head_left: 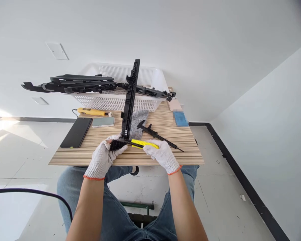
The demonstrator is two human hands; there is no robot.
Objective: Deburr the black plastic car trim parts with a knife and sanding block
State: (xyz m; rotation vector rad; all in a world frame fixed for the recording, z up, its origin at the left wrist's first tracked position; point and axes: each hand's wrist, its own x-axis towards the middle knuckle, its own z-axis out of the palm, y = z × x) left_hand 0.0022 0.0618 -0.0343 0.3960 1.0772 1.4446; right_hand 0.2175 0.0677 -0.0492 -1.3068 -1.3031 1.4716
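Note:
My left hand (104,154), in a white knit glove, is closed around the near end of a long black plastic trim piece (130,100). The piece rises away from me at a slant, its ribbed side showing, and its far end overlaps the basket. In my gloved right hand (163,154) is a yellow-and-black utility knife (144,144). The knife points left, its tip at the trim piece's near end beside my left fingers; I cannot tell whether the blade touches. A black caliper (158,135) lies on the table just beyond my right hand, next to a grey speckled cloth (137,125).
A white plastic basket (102,101) at the back holds several black trim pieces (82,82) that jut past its sides. On the wooden table (72,160) lie a black phone (76,133), a sharpening-stone-like block (103,122), a yellow corded rotary tool (91,111) and a blurred blue item (180,118).

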